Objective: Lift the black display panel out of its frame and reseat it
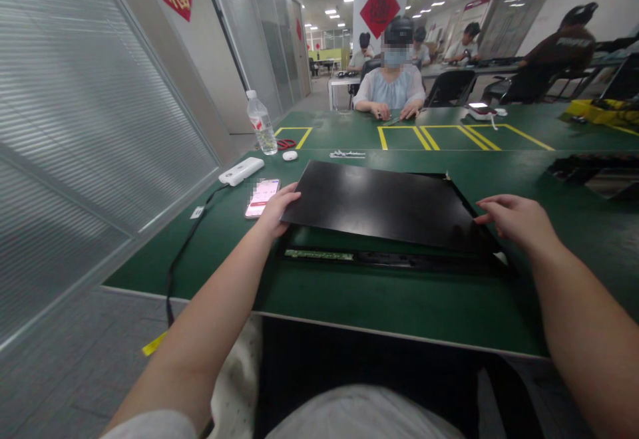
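Note:
A flat, glossy black panel (379, 199), much like a screen panel, lies tilted with its left end raised. My left hand (280, 209) grips that left end, thumb on top and fingers underneath. At the panel's right edge, my right hand (514, 223) has its thumb and forefinger drawn together in a pinch against the edge. Beneath the panel is a black frame (414, 261), its near side and right side showing. A narrow green circuit board (319, 255) runs along the frame's near left part. The panel hides most of the frame's inside.
Left of the panel are a phone (262, 198), a white power bank (241, 171) with a black strap, a white case (290, 155), red scissors (286, 144) and a water bottle (261, 123). Small pale strips (347, 154) lie behind. Dark parts (599, 173) sit right. A person (394, 86) sits opposite.

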### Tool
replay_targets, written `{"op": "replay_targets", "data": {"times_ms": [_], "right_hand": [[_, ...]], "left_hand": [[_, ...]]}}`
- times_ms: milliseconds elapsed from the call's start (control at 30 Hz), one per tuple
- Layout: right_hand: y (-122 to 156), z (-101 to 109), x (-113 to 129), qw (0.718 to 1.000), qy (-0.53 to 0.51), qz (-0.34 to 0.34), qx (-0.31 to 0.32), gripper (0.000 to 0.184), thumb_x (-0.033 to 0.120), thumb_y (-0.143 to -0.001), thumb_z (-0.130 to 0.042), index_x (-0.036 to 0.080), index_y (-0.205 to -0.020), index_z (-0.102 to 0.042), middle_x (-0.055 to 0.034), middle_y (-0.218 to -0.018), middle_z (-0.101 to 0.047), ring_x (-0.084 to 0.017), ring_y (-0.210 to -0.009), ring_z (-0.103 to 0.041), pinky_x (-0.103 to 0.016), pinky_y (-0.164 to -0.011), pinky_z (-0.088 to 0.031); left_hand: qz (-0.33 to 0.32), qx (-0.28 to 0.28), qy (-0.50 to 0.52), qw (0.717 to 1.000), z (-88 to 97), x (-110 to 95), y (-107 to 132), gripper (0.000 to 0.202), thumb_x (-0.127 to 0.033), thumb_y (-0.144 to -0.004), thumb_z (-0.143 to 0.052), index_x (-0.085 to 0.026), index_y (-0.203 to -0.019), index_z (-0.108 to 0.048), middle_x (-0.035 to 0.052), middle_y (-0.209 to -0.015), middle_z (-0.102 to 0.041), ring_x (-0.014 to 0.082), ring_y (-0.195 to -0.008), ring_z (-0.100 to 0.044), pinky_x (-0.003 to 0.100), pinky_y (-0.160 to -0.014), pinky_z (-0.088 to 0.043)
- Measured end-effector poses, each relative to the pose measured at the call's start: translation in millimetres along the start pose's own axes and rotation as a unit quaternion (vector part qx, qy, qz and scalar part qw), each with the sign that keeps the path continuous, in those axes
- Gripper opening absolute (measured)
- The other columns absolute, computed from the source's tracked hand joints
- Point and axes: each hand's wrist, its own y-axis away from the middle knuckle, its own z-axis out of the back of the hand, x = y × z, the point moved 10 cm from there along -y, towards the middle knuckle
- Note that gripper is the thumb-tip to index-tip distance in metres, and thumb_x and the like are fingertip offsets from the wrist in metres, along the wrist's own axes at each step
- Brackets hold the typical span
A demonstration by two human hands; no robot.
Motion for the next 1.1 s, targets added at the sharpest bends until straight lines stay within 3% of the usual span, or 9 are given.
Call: {"op": "replay_targets", "data": {"times_ms": [233, 600, 800, 1100], "right_hand": [[-4.1, 0.2, -1.9, 0.998, 0.062, -0.006, 0.001, 0.037, 0.04, -0.08, -0.057, 0.022, -0.106, -0.076, -0.0055, -0.08, -0.078, -0.019, -0.06, -0.062, -0.031, -0.056, -0.046], [-4.4, 0.3, 1.6, 0.996, 0.093, 0.009, -0.001, 0.027, 0.038, -0.08, -0.06, 0.025, -0.097, -0.076, -0.0016, -0.075, -0.076, -0.021, -0.067, -0.064, -0.033, -0.061, -0.043], [-6.2, 0.5, 3.4, 0.993, 0.118, 0.025, -0.01, 0.026, 0.039, -0.08, -0.06, 0.025, -0.094, -0.078, -0.0023, -0.074, -0.076, -0.024, -0.081, -0.066, -0.033, -0.064, -0.041], [-5.9, 1.3, 6.8, 0.991, 0.129, 0.038, -0.015, 0.023, 0.037, -0.079, -0.061, 0.027, -0.089, -0.078, -0.0025, -0.073, -0.075, -0.026, -0.083, -0.067, -0.033, -0.064, -0.042]], "left_hand": [[-0.002, -0.013, -0.009, 1.0, -1.3, -2.1, 2.6, 0.062, -0.017, -0.061, -0.078, -0.012, -0.122, -0.072, 0.009, -0.095, -0.079, 0.026, -0.091, -0.072, 0.031, -0.074, -0.054], [0.004, -0.028, -0.028, 0.999, 2.7, -0.2, 3.5, 0.055, -0.017, -0.06, -0.077, -0.013, -0.115, -0.074, 0.009, -0.092, -0.079, 0.0291, -0.091, -0.073, 0.037, -0.077, -0.057], [0.004, -0.027, -0.04, 0.999, 2.2, -0.2, 3.6, 0.052, -0.016, -0.06, -0.076, -0.013, -0.112, -0.075, 0.0084, -0.092, -0.079, 0.0279, -0.089, -0.073, 0.036, -0.075, -0.057], [0.007, -0.028, -0.047, 0.998, 1.3, 0.1, 5.6, 0.044, -0.016, -0.059, -0.077, -0.014, -0.103, -0.075, 0.0073, -0.089, -0.078, 0.0242, -0.081, -0.072, 0.035, -0.074, -0.055]]}}
